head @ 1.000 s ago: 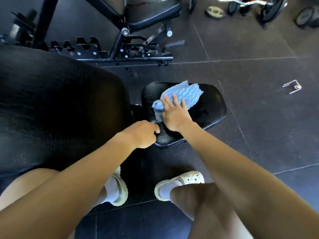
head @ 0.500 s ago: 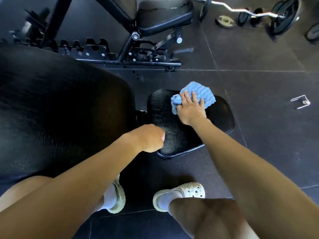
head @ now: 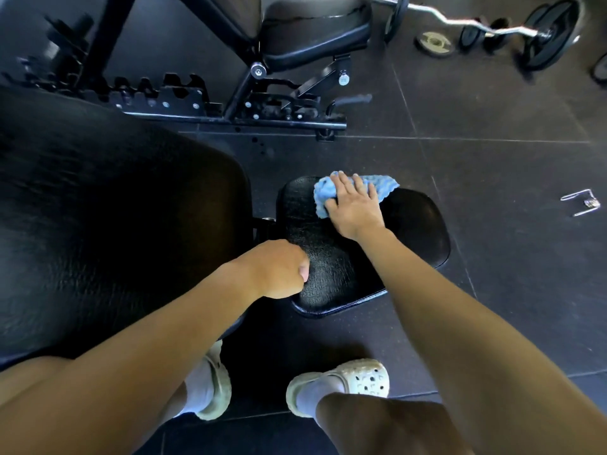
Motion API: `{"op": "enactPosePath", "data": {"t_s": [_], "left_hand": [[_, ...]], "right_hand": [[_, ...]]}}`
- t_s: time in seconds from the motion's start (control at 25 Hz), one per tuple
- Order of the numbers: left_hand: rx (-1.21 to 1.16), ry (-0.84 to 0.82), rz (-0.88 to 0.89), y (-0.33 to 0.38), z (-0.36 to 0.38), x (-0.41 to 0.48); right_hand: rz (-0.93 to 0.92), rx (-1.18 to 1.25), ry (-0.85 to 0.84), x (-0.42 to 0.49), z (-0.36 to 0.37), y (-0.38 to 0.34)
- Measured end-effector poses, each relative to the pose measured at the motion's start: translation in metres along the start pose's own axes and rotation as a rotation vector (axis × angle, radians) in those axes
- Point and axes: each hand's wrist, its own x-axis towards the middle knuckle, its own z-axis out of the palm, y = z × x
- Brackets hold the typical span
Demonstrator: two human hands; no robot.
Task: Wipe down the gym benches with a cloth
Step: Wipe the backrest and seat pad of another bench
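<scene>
The fingers (head: 358, 188) of our right hand (head: 354, 211) lie straight and slightly spread, pressing the blue cloth (head: 387, 189) flat at the seat pad's (head: 414, 234) far edge, probably for broad contact. Our left hand (head: 277, 269) rests curled at its near corner, likely bracing; we cannot tell if it grips.

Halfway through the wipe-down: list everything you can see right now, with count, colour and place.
cloth: one, blue, far edge of the seat pad, under the right hand
seat pad: one, black, centre
back pad: one, black, left, beside the seat pad
second bench: one, black, top centre, on a black frame
curl bar: one, silver, on the floor top right, dark plates on it
loose plate: one, dark, on the floor near the bar
spring clip: one, silver, on the floor at right
floor: dark tiles
clogs: two, white, on the floor at bottom
left hand: curled in a fist, at the seat pad's near left edge
right hand: flat, pressing on the cloth
</scene>
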Motion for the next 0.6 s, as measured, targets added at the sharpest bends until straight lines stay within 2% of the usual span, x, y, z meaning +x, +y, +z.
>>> {"op": "enactPosePath", "data": {"t_s": [0.08, 0.12, 0.28, 0.32, 0.4, 0.48, 0.56, 0.6], "left_hand": [[-0.007, 0.036, -0.007, 0.002, 0.001, -0.003], [-0.009, 0.043, -0.005, 0.004, 0.001, -0.004], [0.008, 0.096, -0.002, 0.004, 0.006, -0.010], [-0.015, 0.104, -0.005, 0.003, 0.007, -0.012], [-0.078, 0.108, -0.002, 0.000, 0.011, -0.015], [-0.105, 0.109, 0.005, -0.004, 0.016, -0.016], [-0.115, 0.121, 0.006, -0.008, 0.020, -0.015], [-0.123, 0.121, 0.008, -0.009, 0.021, -0.015]], "right_hand": [[0.022, -0.008, 0.001, -0.011, 0.005, -0.024], [-0.026, -0.041, 0.001, -0.023, 0.012, -0.031], [-0.364, -0.113, -0.038, -0.091, 0.028, -0.011], [-0.403, -0.112, -0.052, -0.099, 0.026, 0.004], [-0.339, -0.099, -0.069, -0.100, 0.021, 0.032], [-0.129, -0.105, -0.041, -0.091, 0.017, 0.041], [0.007, -0.131, -0.006, -0.087, 0.019, 0.011], [-0.016, -0.142, -0.025, -0.091, 0.022, -0.010]]}}
